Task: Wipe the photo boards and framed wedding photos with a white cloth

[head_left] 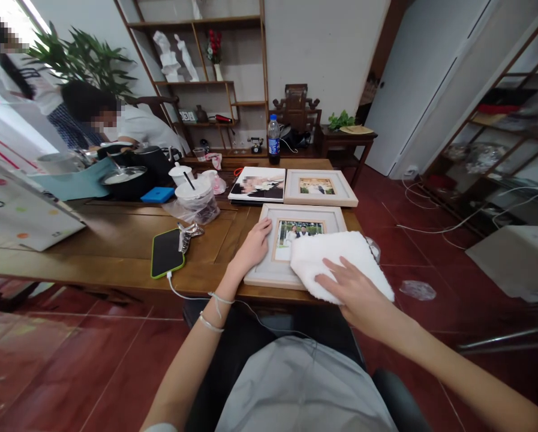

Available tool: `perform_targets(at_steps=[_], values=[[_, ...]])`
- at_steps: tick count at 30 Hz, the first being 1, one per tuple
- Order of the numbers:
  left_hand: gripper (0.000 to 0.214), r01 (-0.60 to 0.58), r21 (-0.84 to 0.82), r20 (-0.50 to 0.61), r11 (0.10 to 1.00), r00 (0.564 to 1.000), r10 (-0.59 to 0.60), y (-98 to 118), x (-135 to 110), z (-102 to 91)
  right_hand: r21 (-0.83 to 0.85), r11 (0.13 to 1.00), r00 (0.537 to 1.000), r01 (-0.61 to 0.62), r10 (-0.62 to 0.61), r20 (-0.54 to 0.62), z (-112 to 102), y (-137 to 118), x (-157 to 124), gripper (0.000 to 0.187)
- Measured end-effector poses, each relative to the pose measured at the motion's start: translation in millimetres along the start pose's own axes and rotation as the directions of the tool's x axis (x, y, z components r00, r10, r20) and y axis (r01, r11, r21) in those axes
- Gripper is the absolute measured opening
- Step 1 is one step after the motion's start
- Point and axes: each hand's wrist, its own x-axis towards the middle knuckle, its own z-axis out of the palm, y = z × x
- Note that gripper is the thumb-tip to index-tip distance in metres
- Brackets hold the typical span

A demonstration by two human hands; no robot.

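Observation:
A light wooden picture frame (269, 273) with a photo of two people lies face up at the table's near edge. My left hand (254, 247) grips its left side, fingers over the rim. Across the right part of that frame spreads a fluffy white cloth (354, 255), hiding some of the photo and the lower right corner. My right hand (346, 282) holds the cloth against the frame from above, fingers somewhat bent. Just beyond lie a second framed photo (292, 191) and a photo panel (269, 185) on a dark item.
Left on the wooden table (120, 240) are a cabled phone (167, 252), a lidded cup with straw (194, 191), a blue box (158, 195) and black pots (125, 180). A bottle (273, 141) stands behind the frames. A person (147, 126) leans over at the far left; another stands behind.

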Motion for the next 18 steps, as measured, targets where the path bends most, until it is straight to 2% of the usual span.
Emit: perform_targets(at_steps=[5, 9, 13, 16, 18], values=[[0.048, -0.036, 0.000, 0.078, 0.999, 0.996, 0.036, -1.4, 4.7, -6.4, 0.047, 0.998, 0.999, 0.044, -0.044, 0.003, 1.0, 7.0, -1.4, 0.072], [0.049, -0.052, -0.052, 0.069, 0.997, 0.996, 0.055, -6.3, 3.8, -3.7, 0.039, 0.998, 0.999, 0.039, -0.040, 0.015, -0.7, 14.4, -0.3, 0.071], [0.050, -0.036, -0.059, 0.074, 0.998, 0.996, 0.040, -7.7, 2.0, -0.7, -0.015, 0.996, 0.996, -0.087, 0.087, -0.027, -5.5, 32.0, 18.4, 0.067], [0.050, -0.017, -0.062, 0.082, 0.998, 0.996, 0.022, -6.3, 1.8, -1.0, -0.090, 0.969, 0.965, -0.232, 0.217, -0.145, -5.8, 59.2, 50.5, 0.061], [0.051, -0.021, -0.062, 0.076, 0.998, 0.997, 0.025, -5.5, 1.8, -1.7, -0.146, 0.950, 0.948, -0.277, 0.246, -0.201, -2.6, 78.2, 74.5, 0.064]])
